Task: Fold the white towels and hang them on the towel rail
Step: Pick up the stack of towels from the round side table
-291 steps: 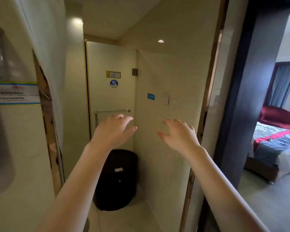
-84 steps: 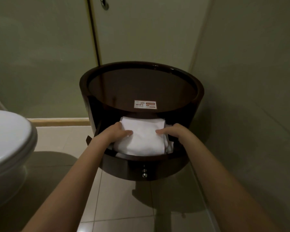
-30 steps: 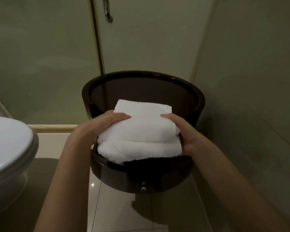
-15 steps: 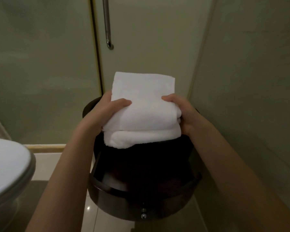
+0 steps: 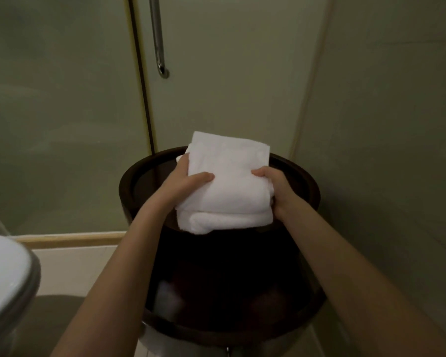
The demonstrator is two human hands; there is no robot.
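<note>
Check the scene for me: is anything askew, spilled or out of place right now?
The white towel stack, gripped by the left hand and right hand, is slightly uneven: the bottom towel bulges out at its left. Below it, the drawer of the round stand stands open. No spill or damage shows.

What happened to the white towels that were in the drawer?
The left hand and right hand gripped the white towels in the drawer, lifted them out and up, and now hold them over the top of the round cabinet. The drawer stayed open; the toilet stayed put.
</note>
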